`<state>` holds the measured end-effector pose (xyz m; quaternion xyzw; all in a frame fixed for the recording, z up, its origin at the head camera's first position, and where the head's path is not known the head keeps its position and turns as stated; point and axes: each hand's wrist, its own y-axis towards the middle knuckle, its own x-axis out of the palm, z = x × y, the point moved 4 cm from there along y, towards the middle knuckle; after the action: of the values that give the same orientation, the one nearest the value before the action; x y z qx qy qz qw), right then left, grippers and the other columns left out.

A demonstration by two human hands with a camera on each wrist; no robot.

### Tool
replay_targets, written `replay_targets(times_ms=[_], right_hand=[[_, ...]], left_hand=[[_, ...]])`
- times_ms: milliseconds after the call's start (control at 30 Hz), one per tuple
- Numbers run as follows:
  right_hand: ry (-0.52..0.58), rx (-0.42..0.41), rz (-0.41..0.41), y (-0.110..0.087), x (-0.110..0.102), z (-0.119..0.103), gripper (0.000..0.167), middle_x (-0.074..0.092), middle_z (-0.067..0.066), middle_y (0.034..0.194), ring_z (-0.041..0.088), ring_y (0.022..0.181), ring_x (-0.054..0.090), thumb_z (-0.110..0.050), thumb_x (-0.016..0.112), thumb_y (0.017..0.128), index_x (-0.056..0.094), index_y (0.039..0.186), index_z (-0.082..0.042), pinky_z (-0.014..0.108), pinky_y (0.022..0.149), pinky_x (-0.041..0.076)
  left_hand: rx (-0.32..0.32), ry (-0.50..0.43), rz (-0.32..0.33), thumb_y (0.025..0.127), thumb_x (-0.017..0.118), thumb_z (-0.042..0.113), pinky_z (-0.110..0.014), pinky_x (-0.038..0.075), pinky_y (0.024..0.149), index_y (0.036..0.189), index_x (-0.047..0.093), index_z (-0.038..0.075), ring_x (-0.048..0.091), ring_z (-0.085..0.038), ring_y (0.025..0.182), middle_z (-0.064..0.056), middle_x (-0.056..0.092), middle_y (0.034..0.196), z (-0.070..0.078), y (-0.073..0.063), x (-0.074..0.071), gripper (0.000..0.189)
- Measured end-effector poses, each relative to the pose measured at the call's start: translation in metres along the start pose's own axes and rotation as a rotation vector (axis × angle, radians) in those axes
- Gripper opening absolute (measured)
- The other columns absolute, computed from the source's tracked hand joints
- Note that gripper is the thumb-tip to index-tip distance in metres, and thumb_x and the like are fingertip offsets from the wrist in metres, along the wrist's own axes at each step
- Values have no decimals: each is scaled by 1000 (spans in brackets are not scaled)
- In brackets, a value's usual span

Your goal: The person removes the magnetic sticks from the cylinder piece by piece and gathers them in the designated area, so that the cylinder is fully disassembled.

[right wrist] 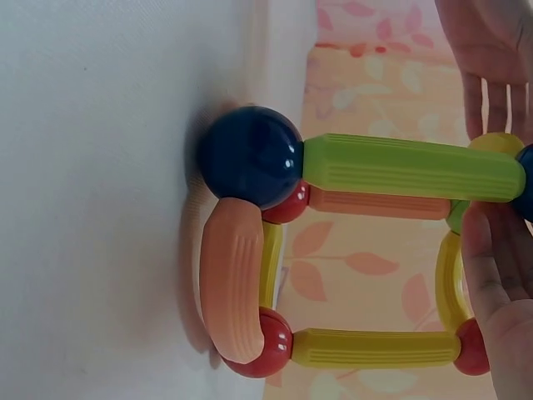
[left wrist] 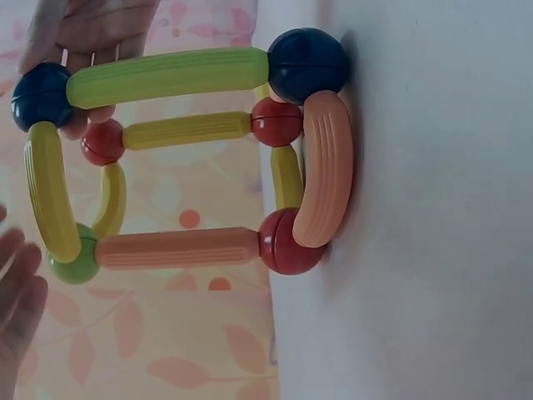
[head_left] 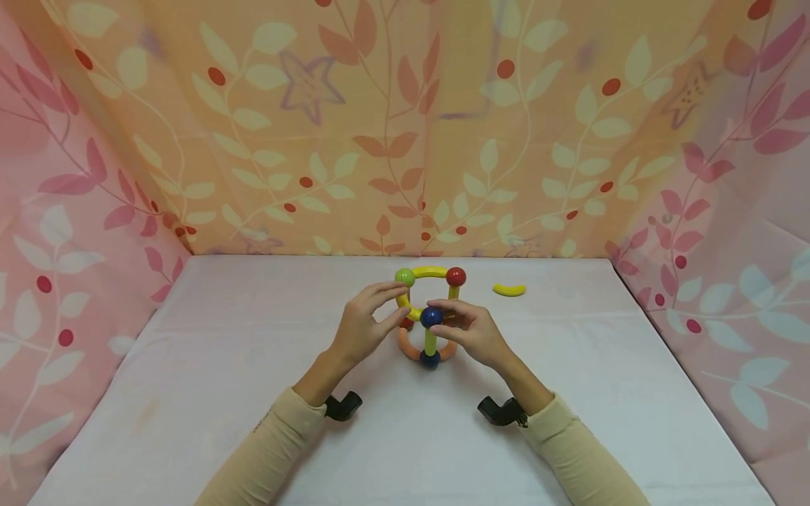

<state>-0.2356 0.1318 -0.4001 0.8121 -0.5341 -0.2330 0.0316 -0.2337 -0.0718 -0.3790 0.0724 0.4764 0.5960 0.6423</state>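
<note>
Here I'm seeing the ball-and-rod frame (head_left: 430,342) standing between the left hand (head_left: 363,322), hovering loosely spread, and the right hand (head_left: 476,333), pinching the upper dark-blue ball (head_left: 432,317); the loose curved yellow rod (head_left: 509,290) is lying crosswise, beyond and nearer the right

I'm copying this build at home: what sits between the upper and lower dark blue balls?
A single light green rod joins the upper dark blue ball to the lower dark blue ball; the left wrist view shows it plainly.
</note>
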Motion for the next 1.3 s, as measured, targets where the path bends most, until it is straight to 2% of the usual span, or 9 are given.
replay_targets(times_ms=[167,333,533,700,833,933,1033,1133,1300], right_hand=[[26,8,-4,0,0,-1,44,62,23,125,6,99,64,-8,71,88,59,128,4,21,90,53],[39,8,-3,-1,0,-2,43,62,24,126,5,99,64,-8,71,88,59,128,4,18,89,53],[28,2,-6,-1,0,-1,43,63,24,123,8,98,64,-6,70,88,59,127,5,18,88,53],[34,6,-5,-1,0,1,43,63,24,123,6,98,64,-6,70,88,59,128,4,18,88,53],[57,12,-7,-1,0,2,44,62,25,126,4,98,65,-7,71,88,58,128,5,18,89,53],[88,18,-15,-2,1,2,45,61,26,127,3,99,66,-7,71,88,57,129,6,18,90,53],[108,25,-17,-2,1,3,46,61,27,127,2,99,66,-7,71,88,57,129,7,18,90,53],[118,28,-18,-2,1,3,46,61,28,126,2,99,66,-7,71,88,57,129,7,18,90,53],[125,30,-19,-2,1,5,47,61,29,126,1,100,67,-8,71,87,56,129,7,19,90,53]], left_hand=[[-155,-47,81,87,74,17,-40,57,88,116,69,2,67,-26,105,-13,70,117,-12,-2,-3,33],[-367,-169,103,91,70,23,-43,57,87,118,69,2,68,-28,105,-14,70,118,-24,-3,-4,34],[-630,-266,31,93,65,34,-40,56,91,121,68,5,68,-24,107,-10,71,117,-33,-6,0,40],[-794,-425,-44,95,62,34,-38,57,88,124,65,3,70,-26,102,-14,72,113,-38,-8,8,42],[-868,-532,-119,97,58,36,-38,57,90,126,64,3,68,-31,108,-16,71,114,-40,-11,16,44],[-917,-624,-149,98,58,38,-37,56,90,126,64,3,65,-35,113,-16,71,115,-40,-13,21,46],[-949,-690,-150,97,59,38,-36,57,88,125,64,2,66,-34,111,-17,71,114,-39,-13,25,47],[-967,-717,-143,96,60,37,-34,58,86,122,66,2,69,-30,107,-15,72,111,-37,-13,27,44],[-972,-744,-119,95,63,34,-31,59,82,117,68,0,68,-35,107,-14,74,104,-34,-13,29,41]])
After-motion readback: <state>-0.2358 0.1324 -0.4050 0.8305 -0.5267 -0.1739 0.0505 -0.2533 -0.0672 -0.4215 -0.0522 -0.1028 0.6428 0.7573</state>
